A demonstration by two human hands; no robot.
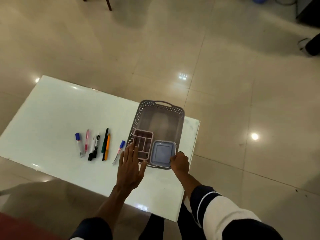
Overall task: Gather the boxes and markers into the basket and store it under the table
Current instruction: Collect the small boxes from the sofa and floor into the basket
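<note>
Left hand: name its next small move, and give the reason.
Probably slide left to the nearest marker and pick it up. The left hand is open and empty, both boxes already sit in the basket, and the markers lie on the table.

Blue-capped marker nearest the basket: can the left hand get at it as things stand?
Probably yes. The left hand is open and empty, right beside the blue-capped marker, which lies alone on the table with nothing covering it.

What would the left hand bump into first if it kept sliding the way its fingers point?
Probably the pink divided plastic tray in the grey basket; the left hand fingertips already overlap it, though height is unclear.
</note>
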